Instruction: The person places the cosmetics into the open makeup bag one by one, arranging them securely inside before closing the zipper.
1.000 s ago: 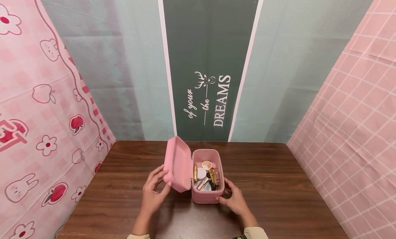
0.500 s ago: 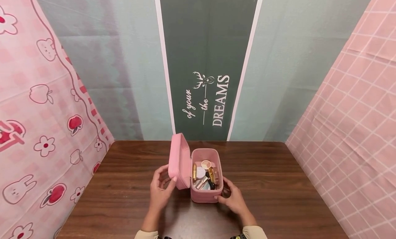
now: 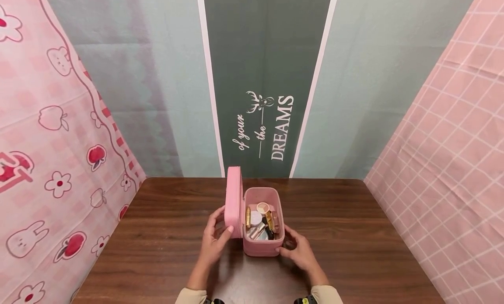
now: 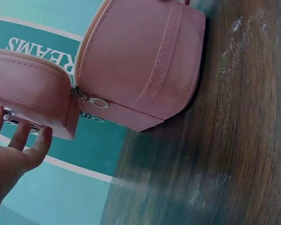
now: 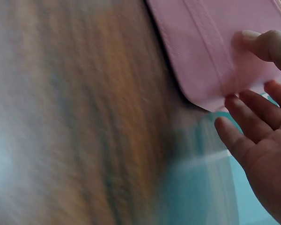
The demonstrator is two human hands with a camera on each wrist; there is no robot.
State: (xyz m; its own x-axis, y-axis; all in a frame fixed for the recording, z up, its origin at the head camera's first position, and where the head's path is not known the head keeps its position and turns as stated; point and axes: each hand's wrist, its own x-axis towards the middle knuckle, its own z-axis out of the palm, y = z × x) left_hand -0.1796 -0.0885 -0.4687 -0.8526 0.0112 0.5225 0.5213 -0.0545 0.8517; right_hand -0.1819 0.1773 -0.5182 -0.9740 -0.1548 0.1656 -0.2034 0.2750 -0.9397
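A pink makeup case (image 3: 261, 250) stands on the table, its lid (image 3: 233, 203) raised nearly upright on the left side. Inside are several cosmetics, among them a gold tube (image 3: 248, 217), a white round compact (image 3: 256, 218) and a silvery tube (image 3: 257, 231). My left hand (image 3: 212, 242) holds the lid's near outer corner, thumb in front and fingers on its outer face. In the left wrist view, those fingertips touch metal fittings on the lid (image 4: 30, 89). My right hand (image 3: 301, 253) grips the case's near right corner, with the thumb on its front wall (image 5: 201, 51).
The dark wood table (image 3: 354, 234) extends to both sides. A green and grey curtain (image 3: 267, 54) hangs behind it. Patterned pink cloths close off the left (image 3: 59, 142) and right (image 3: 445, 142). Metal zipper pulls (image 4: 98, 103) hang at the case's hinge side.
The lid has swung from leaning left to nearly upright, and my left hand has moved right with it. My right hand stays at the case's corner.
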